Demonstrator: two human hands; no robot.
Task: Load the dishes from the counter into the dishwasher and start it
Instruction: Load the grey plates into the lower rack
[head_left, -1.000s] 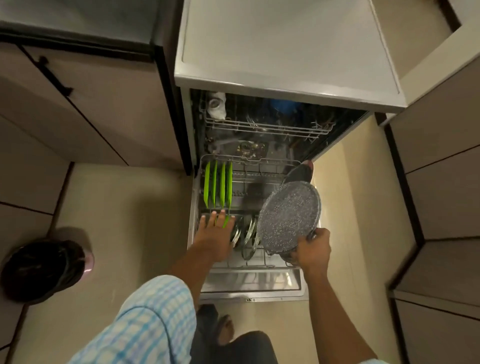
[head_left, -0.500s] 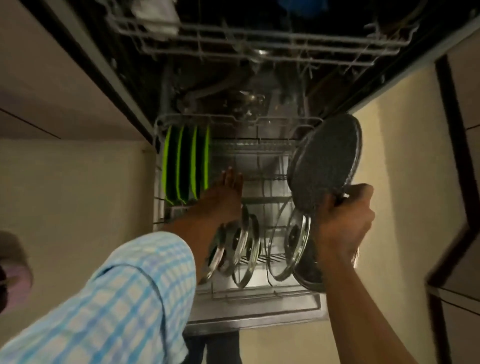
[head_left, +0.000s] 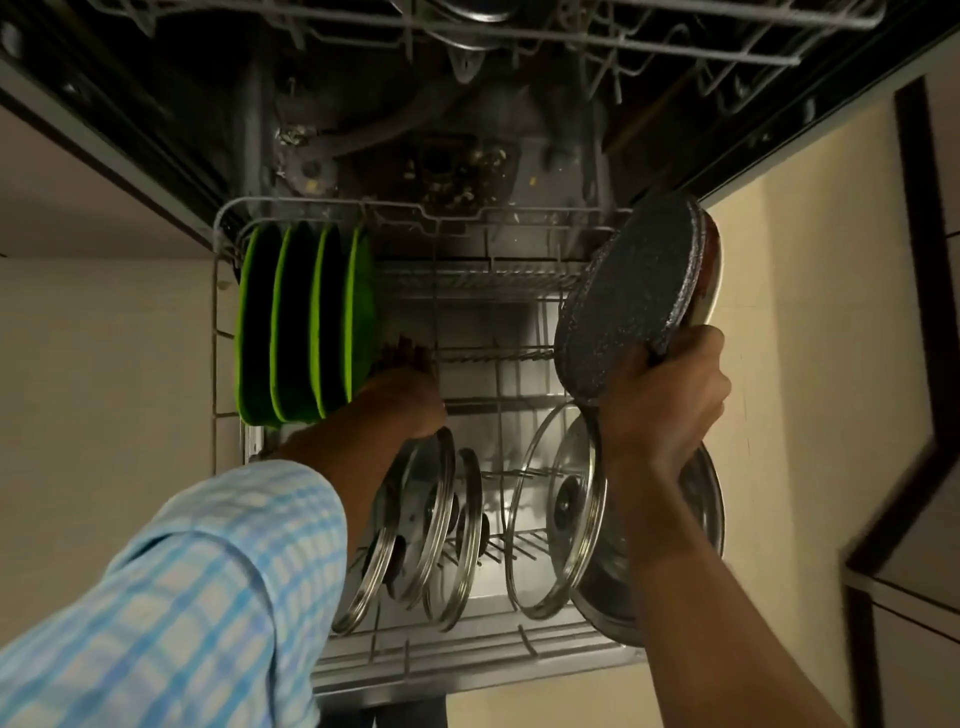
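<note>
Wire lower rack (head_left: 224, 291) sits pulled out of the dishwasher (head_left: 156, 130). Rack's back-left: four round green plates (head_left: 293, 322) on edge, glossy rims, dark faces. Left hand (head_left: 410, 387), checked cloth sleeve (head_left: 182, 597), reaches into the rack's middle just beside the plates; fingers (head_left: 408, 351) at the wire tines, gripping or loose, cannot tell. Rack's front: round glass lids (head_left: 434, 525), steel-rimmed, upright in the tines. Above the rack's right side: right hand (head_left: 662, 410) clenched round the edge of a round speckled pan (head_left: 623, 296), tilted, grainy stone-look underside. Rack's front-right corner: shiny steel dish (head_left: 704, 514).

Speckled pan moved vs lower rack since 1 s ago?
Yes. The speckled pan in the right hand went from over the glass lids toward the back rim of the lower rack.
</note>
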